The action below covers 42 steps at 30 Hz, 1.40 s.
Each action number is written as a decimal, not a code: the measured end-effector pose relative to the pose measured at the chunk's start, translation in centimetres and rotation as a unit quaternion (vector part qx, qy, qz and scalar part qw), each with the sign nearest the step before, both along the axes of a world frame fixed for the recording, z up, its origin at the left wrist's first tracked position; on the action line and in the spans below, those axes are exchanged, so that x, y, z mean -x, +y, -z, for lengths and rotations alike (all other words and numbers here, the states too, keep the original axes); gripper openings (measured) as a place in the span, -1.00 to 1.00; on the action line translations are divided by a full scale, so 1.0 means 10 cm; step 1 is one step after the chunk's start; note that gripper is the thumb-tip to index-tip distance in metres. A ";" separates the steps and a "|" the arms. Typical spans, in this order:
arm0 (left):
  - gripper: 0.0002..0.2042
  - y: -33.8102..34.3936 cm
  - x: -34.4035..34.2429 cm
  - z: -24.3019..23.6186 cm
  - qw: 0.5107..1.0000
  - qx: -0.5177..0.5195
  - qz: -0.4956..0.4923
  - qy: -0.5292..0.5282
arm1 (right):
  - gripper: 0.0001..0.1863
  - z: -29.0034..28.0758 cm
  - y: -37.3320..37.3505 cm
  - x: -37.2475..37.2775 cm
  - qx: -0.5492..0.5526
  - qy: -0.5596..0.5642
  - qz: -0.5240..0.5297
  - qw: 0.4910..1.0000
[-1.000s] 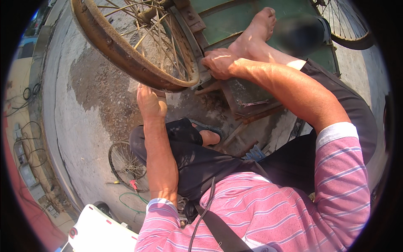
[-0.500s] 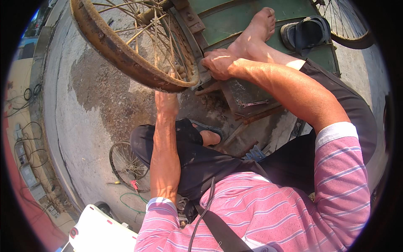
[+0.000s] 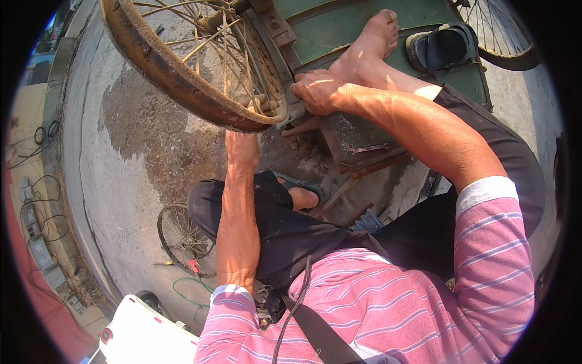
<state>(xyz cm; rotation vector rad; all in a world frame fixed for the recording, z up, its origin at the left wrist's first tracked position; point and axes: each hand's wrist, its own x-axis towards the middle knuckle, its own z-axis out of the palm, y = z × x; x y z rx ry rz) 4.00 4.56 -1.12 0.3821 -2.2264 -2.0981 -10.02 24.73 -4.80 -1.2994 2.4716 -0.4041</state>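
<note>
A rusty, tyreless spoked wheel [image 3: 176, 82] stands at the upper left. My left hand [image 3: 262, 107] reaches behind its lower rim, and its curled fingers show between the spokes, closed on the wheel; the rim hides part of the palm. Beside the wheel, my right hand [image 3: 316, 92] is closed at the edge of a green metal panel [image 3: 321, 36], next to my bare foot [image 3: 379, 36]. What its fingers hold is hidden. A small wrench [image 3: 368, 148] lies on the dark metal ledge below it.
A dark sandal [image 3: 442, 50] rests on the green panel, near another spoked wheel [image 3: 503, 36]. On the concrete at lower left lie a smaller wheel [image 3: 185, 236] and green cord. A white case [image 3: 139, 330] stands nearby. Cables and power strips [image 3: 42, 255] line the left side.
My left hand has shifted slightly among the spokes, its fingers and forearm in a slightly different position. The right hand and the wheel look almost unmoved.
</note>
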 end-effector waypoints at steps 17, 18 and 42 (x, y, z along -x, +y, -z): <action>-0.60 -0.02 -0.01 -0.25 0.992 -0.112 -0.057 -0.002 | -0.78 0.02 0.01 0.04 0.015 -0.014 -0.012 1.000; -0.60 -0.02 -0.02 -0.26 0.993 -0.101 -0.063 0.014 | -0.78 0.04 0.01 0.04 0.018 -0.012 -0.014 1.000; -0.53 -0.05 0.01 -0.08 0.996 -0.061 -0.055 -0.024 | -0.79 0.04 0.02 0.04 0.017 -0.017 -0.009 1.000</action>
